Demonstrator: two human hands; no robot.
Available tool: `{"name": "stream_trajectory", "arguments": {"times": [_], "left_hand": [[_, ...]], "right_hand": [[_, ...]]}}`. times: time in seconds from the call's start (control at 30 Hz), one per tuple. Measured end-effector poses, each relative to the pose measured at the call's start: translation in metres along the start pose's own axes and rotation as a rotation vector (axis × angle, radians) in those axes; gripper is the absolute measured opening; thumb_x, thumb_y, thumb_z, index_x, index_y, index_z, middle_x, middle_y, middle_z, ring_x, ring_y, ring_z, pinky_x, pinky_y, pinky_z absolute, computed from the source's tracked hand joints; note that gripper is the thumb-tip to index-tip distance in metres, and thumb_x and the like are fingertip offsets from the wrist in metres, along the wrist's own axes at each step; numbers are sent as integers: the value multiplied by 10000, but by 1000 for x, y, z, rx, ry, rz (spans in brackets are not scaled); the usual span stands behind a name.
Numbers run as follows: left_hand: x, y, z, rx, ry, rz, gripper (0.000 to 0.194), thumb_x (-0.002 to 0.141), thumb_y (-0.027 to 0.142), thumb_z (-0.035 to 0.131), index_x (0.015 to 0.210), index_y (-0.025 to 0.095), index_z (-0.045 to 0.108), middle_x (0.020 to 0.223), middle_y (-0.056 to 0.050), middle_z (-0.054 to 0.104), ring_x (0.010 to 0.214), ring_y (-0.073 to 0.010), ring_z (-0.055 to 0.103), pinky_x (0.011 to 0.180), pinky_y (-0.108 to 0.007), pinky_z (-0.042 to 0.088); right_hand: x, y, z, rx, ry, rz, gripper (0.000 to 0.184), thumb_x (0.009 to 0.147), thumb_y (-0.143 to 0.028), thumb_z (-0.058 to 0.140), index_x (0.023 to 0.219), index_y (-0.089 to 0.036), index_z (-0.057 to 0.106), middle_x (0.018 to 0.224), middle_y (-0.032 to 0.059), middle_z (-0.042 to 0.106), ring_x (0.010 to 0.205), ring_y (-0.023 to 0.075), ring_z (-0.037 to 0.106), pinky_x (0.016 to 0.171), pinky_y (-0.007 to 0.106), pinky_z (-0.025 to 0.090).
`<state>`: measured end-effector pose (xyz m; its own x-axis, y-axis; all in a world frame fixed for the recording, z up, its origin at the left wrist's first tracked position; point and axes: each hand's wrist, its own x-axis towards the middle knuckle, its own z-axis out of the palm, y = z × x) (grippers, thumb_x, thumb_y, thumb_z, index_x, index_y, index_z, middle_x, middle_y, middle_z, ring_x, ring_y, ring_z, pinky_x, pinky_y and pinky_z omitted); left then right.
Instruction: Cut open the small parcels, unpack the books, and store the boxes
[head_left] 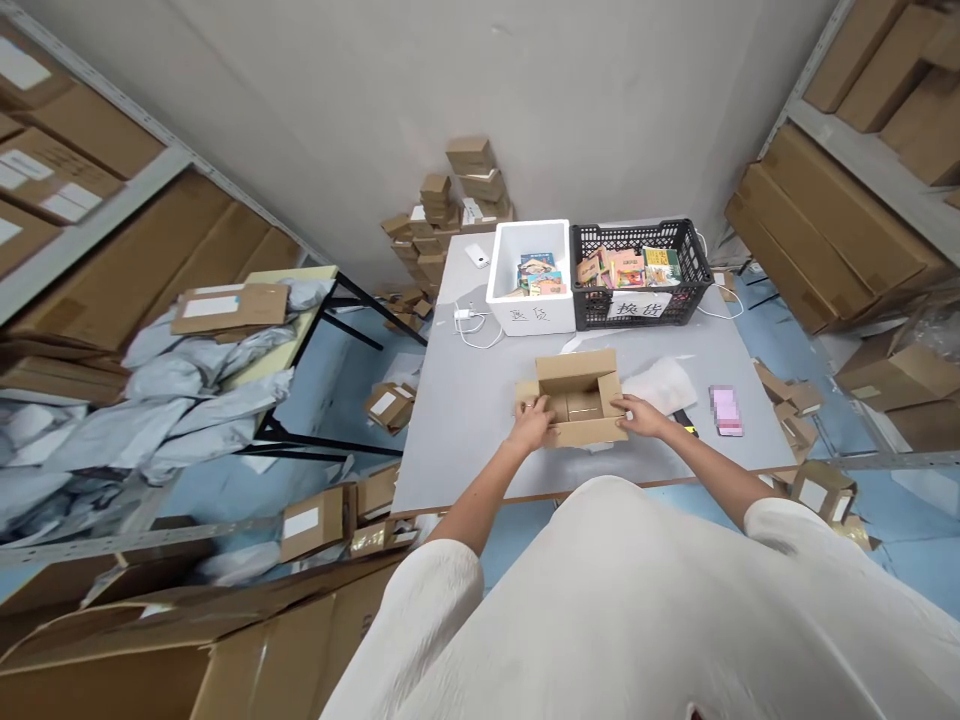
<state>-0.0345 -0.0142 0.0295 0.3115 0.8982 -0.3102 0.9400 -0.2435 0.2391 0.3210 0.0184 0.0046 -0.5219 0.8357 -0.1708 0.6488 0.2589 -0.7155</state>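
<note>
Open cardboard carton (pixel 590 433), small, flaps raised or folded out, mouth upward, no contents visible inside; located at the near part of the grey tabletop (pixel 457 430), between both hands. Left hand (pixel 532 424): fingers curled over the carton's left front corner, gripping the cardboard; thumb placement not clear. Right hand (pixel 642 415): pinching the flap at the right front corner between thumb and fingers. Handling note: for this hold, an even, light pull on both sides should keep the walls square; squeezing harder on one corner could skew the carton or crease a flap, and fingertips are best kept near the fold lines, where the board is stiffest. Adjacent, right: white translucent packet (pixel 661 385), just beside the carton; black-and-yellow item (pixel 685 424), partly hidden by the forearm, type uncertain; pink phone-like object (pixel 726 411), farther right. Behind: white foam box (pixel 517 318) and black plastic crate (pixel 696 288), side by side, both holding colourful booklets (pixel 624 268).
</note>
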Motion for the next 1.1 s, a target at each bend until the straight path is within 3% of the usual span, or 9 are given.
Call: {"name": "stream_trajectory", "arguments": {"times": [0.07,0.17,0.37,0.57,0.9,1.1], "left_hand": [[-8,3,8,-25,73,82,140,980,335,694,1003,284,823,1415,-120,671,1483,-359,429,1203,-591,283],[-14,4,15,-86,168,141,148,981,265,666,939,281,807,1148,-99,729,1370,-309,494,1173,-577,288],[-18,-15,5,-161,369,145,179,1024,262,614,956,283,778,1158,-93,728,1333,-289,499,1157,-580,283],[-22,-60,-14,-144,469,77,245,1048,221,556,934,286,763,1106,-104,732,1338,-310,501,1156,-591,279],[-51,-151,-18,-150,410,-156,258,1029,221,552,1032,291,801,1198,-122,726,1395,-325,483,1204,-584,259],[-51,-174,-28,-134,340,-207,377,955,176,575,1249,285,782,1309,-167,713,1503,-363,426,1242,-618,232]], "right_hand": [[-1,-4,2,-24,4,15,601,878,-236,775,1476,-244,720,1499,127,689,1298,332,711,1158,471,552],[-4,-11,4,-45,26,42,589,880,-216,762,1467,-247,735,1522,117,682,1277,327,729,1143,456,565],[5,-28,6,-58,141,90,569,924,-281,764,1492,-256,724,1658,127,570,1309,323,723,1095,434,605],[53,-65,18,-94,166,48,554,942,-309,753,1494,-280,718,1633,95,600,1415,321,656,1178,455,556],[150,-125,86,-84,86,-32,607,947,-267,660,1554,-256,651,1608,94,609,1428,323,619,1232,474,496],[183,-129,111,-64,89,-1,632,938,-279,650,1569,-246,633,1618,122,586,1489,342,564,1278,520,448]]}}
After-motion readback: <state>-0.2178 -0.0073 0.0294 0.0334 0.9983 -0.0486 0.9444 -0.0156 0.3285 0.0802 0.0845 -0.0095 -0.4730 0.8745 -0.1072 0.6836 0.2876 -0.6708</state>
